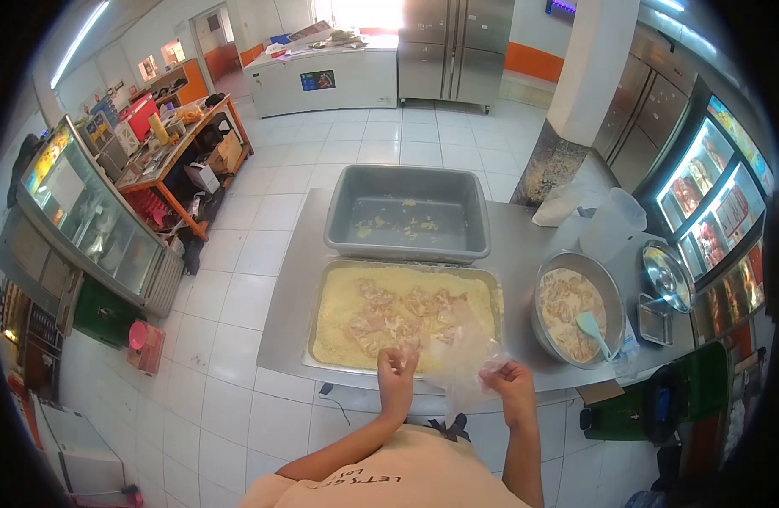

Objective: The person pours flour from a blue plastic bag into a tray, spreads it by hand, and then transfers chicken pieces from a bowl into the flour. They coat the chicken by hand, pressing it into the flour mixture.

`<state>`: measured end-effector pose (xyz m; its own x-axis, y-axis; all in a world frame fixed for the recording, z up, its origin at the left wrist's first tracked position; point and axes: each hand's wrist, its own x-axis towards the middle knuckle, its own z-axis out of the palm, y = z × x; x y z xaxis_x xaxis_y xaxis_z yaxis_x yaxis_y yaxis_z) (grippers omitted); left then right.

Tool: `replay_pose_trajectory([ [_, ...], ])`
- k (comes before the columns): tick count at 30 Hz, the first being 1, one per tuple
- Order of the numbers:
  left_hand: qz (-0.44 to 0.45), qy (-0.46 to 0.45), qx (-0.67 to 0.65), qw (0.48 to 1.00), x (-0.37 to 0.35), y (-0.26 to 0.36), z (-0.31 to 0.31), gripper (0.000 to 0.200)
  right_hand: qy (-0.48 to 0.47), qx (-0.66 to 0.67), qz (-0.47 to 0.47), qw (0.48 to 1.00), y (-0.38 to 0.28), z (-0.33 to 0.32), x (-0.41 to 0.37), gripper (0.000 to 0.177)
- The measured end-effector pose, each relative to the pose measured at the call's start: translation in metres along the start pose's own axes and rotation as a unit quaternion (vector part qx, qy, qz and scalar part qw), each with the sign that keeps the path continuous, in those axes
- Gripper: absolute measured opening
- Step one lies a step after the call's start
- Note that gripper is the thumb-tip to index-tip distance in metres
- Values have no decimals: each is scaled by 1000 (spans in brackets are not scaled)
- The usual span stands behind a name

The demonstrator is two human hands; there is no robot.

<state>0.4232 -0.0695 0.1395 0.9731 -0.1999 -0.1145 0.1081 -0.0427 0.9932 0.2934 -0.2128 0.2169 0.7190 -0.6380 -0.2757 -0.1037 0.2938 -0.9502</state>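
Observation:
A piece of thin, clear plastic [464, 360], like a bag or disposable glove, spreads in front of me. My right hand [514, 388] pinches its right side. My left hand [397, 377] is closed at the tray's near edge, fingertips together by the plastic's left side; what they hold, if anything, is hidden. Under the plastic lies a wide metal tray [318, 360] of pale yellow crumbs or flour [343, 317], with raw, pinkish meat pieces [388, 315] in the middle. To the right, a large steel bowl [619, 298] contains meat in creamy liquid, with a pale green spoon [589, 326] in it.
A grey plastic tub [406, 245] with some scraps stands behind the tray on the steel table [292, 279]. Right of it are a translucent jug [613, 222], a metal lid [667, 275] and a small metal pan [656, 320]. A pillar [567, 127] rises beyond the table.

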Motion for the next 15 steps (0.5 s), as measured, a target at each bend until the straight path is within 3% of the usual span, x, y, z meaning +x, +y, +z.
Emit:
replay_pose_trajectory([
  [1,2,1,-2,1000,-4,9,-2,23,-2,1,8,1000,6,2,1,14],
  [2,1,-179,-20,984,-8,16,-4,24,-5,3,16,1000,10,6,3,14],
  [3,-3,-353,-37,935,-14,23,-6,26,-6,4,16,1000,12,12,4,14],
  [4,43,-426,57,902,-16,36,-7,22,-42,20,28,999,14,19,4,14],
  [7,-3,-434,57,899,-16,58,-5,22,-84,51,43,994,20,28,7,12],
  [10,-62,-356,-69,930,0,40,-13,24,-65,134,79,986,-2,33,8,12],
  [11,-62,-325,-36,943,7,61,-16,24,-70,100,41,992,-13,34,6,14],
  [13,-46,-267,-52,961,16,70,-22,21,-66,48,-2,997,-50,36,-4,16],
  [15,45,-329,-52,942,14,117,-33,23,-64,39,-23,997,-94,47,-22,19],
])
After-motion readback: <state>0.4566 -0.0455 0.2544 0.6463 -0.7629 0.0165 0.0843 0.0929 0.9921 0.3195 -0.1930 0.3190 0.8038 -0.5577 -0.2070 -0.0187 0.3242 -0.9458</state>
